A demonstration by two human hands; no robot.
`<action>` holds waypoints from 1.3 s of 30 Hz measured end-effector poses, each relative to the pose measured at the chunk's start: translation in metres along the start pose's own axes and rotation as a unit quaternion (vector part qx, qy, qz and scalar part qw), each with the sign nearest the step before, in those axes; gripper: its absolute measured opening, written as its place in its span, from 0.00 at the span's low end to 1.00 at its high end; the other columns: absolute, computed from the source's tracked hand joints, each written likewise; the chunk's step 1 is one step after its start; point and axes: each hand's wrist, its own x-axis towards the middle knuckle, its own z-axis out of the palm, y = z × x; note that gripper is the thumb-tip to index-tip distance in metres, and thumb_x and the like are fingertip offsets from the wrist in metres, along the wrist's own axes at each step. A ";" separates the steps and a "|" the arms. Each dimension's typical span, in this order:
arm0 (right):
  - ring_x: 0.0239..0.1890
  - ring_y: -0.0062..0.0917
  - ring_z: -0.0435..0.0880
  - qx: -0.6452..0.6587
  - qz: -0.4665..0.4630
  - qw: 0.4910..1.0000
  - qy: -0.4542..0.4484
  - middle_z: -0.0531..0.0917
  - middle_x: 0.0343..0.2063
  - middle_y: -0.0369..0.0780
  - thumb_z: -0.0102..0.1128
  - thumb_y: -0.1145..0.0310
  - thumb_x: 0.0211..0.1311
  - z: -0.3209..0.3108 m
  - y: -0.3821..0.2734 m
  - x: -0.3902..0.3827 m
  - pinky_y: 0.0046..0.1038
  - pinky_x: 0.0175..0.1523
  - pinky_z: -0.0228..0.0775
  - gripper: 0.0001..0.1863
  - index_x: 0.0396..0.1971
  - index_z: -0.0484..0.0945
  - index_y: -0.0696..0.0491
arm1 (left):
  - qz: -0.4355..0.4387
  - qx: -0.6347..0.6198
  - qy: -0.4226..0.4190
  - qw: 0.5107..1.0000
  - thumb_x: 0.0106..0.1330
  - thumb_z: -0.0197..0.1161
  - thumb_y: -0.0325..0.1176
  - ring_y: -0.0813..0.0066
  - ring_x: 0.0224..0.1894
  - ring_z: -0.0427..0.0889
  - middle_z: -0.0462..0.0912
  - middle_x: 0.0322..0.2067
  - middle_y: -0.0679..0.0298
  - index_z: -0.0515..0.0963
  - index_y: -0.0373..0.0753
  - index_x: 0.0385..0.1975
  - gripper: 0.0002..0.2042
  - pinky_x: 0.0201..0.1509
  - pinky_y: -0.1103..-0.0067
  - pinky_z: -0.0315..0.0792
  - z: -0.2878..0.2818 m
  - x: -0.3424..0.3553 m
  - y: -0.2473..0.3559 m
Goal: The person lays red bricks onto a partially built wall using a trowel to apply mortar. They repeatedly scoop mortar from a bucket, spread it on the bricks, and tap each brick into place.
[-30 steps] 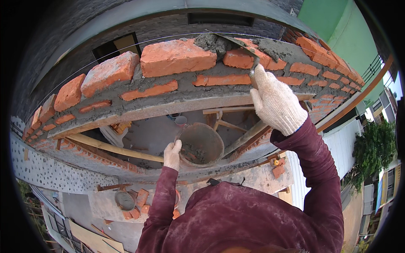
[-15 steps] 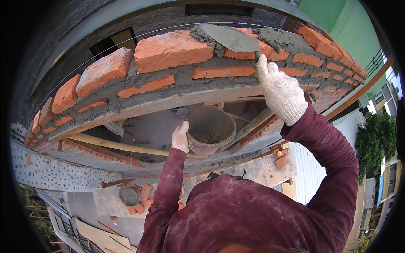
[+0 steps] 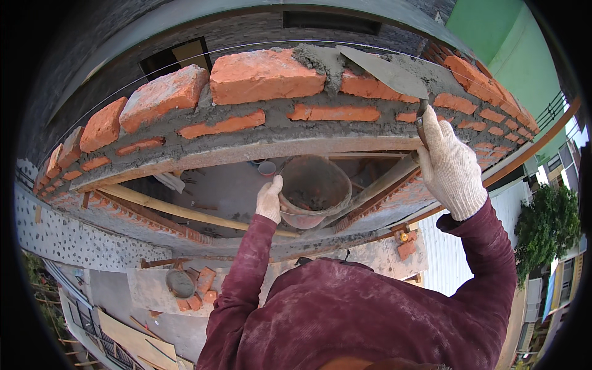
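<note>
Gripping the trowel (image 3: pixel 383 72) with our right hand (image 3: pixel 454 165) over the brick wall (image 3: pixel 265 78), we hold the bucket (image 3: pixel 319 174) by its rim in our left hand (image 3: pixel 269 200) (a loosened thumb could spill its mortar (image 3: pixel 316 201)).

- Right hand (image 3: pixel 453 169): covered by an off-white knitted glove (image 3: pixel 459 185); close, fine texture noted.
- Left hand (image 3: pixel 269 200): covered by a matching pale glove (image 3: pixel 267 206).
- Top (image 3: pixel 357 308): maroon, plain, long-sleeved; marked across its broad surface by pale, dusty smears.
- Right sleeve (image 3: pixel 484 259): creased in folds along its length; cuff (image 3: pixel 451 226) worn loose.
- Left sleeve (image 3: pixel 243 268): whitish dust marks observed.
- Small dark piece (image 3: pixel 303 261) noted at the top's far edge; its kind cannot be determined.
</note>
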 end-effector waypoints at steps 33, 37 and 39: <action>0.35 0.41 0.86 0.498 0.075 0.857 -0.109 0.85 0.33 0.51 0.56 0.62 0.72 0.124 0.036 -0.049 0.33 0.42 0.77 0.21 0.55 0.76 0.63 | 0.012 0.030 0.049 0.998 0.75 0.62 0.51 0.83 0.20 0.66 0.72 0.26 0.71 0.78 0.35 0.44 0.21 0.22 0.82 0.61 0.000 -0.029 -0.005; 0.46 0.50 0.88 0.378 0.091 0.916 -0.102 0.86 0.39 0.56 0.62 0.63 0.69 0.044 0.058 -0.078 0.37 0.50 0.78 0.23 0.57 0.77 0.64 | 0.029 0.057 0.046 0.997 0.74 0.63 0.51 0.84 0.19 0.67 0.71 0.24 0.71 0.77 0.37 0.39 0.20 0.21 0.82 0.62 -0.006 -0.022 -0.019; 0.36 0.34 0.85 0.310 0.068 0.946 -0.060 0.84 0.34 0.49 0.63 0.59 0.70 -0.010 0.072 -0.076 0.33 0.46 0.77 0.27 0.58 0.76 0.67 | 0.033 0.070 0.043 0.996 0.73 0.65 0.51 0.83 0.18 0.67 0.69 0.21 0.73 0.76 0.38 0.34 0.19 0.19 0.81 0.62 -0.003 -0.023 -0.019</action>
